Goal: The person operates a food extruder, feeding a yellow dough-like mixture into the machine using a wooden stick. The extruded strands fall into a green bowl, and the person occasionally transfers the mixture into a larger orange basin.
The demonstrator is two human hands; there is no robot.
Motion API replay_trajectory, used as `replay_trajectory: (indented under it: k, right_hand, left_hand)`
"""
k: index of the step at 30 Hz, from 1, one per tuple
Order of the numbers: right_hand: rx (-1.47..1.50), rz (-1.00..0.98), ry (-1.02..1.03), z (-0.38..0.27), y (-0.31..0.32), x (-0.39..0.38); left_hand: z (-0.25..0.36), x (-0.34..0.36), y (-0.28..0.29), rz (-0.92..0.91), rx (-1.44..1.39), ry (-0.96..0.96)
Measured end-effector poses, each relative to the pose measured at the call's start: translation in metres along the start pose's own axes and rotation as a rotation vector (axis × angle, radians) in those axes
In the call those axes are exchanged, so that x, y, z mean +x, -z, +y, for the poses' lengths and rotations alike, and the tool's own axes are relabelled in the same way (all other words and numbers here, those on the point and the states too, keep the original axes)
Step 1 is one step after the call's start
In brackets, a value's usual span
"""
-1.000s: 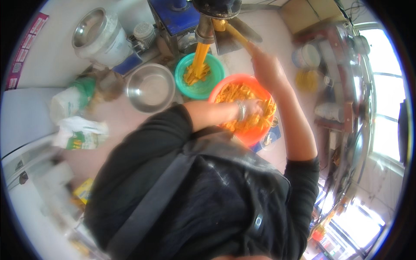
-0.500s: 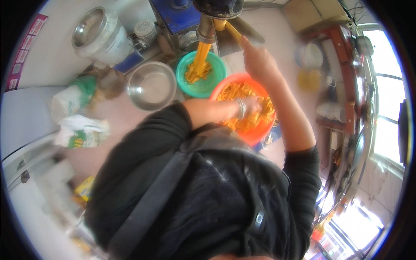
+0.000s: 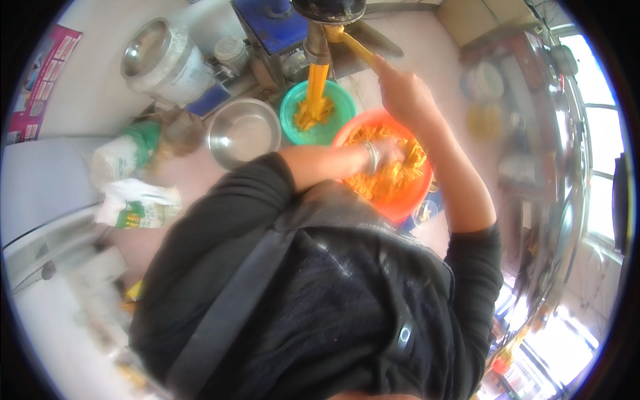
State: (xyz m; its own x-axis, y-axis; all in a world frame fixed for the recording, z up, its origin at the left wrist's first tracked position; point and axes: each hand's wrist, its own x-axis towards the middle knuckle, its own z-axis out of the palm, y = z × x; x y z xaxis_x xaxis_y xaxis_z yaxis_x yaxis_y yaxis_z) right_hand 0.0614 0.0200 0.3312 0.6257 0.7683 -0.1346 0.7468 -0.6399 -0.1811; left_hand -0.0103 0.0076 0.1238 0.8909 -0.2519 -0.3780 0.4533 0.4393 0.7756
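My right hand is closed around a yellowish wooden stick. The stick's far end reaches the dark, round top of a machine. From the machine's metal spout, a bundle of flat yellow strips hangs down into a green basin, where more strips lie piled. Wearing bracelets at the wrist, my left hand is down in an orange basin among crumbly yellow-orange dough. Its fingers are blurred and partly hidden by the dough.
A steel bowl stands left of the green basin. Farther left are a white bucket topped by a metal bowl, and white-and-green bags. A blue machine housing is behind. Shelving runs along the right.
The whole view has shifted slightly, so the basins sit a little farther right. My right hand stays on the stick, and my left hand is still in the orange basin.
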Motion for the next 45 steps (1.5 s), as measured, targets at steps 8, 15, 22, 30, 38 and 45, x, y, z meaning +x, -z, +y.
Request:
replay_trajectory:
  k: [8,15,22,30,38,45]
  right_hand:
    - [0.039,-0.014,-0.021,-0.013,-0.007,0.014]
    - [0.074,-0.014,0.000,-0.015,-0.011,0.017]
    - [0.214,0.115,0.017,0.002,-0.010,0.001]
    - [0.289,0.044,-0.066,-0.014,-0.012,0.006]
    - [0.199,0.023,-0.056,-0.018,-0.019,0.018]
    - [0.304,0.047,-0.038,-0.012,-0.005,0.013]
  left_hand:
    - [-0.019,0.019,0.012,-0.101,-0.115,0.055]
    - [0.003,0.005,0.004,-0.104,-0.321,0.199]
    - [-0.002,0.004,0.014,-0.269,-0.459,0.221]
    - [0.001,-0.016,0.009,-0.333,-0.293,0.226]
    - [0.031,-0.039,-0.002,-0.308,-0.398,0.250]
    - [0.036,-0.041,-0.008,-0.287,-0.574,0.333]
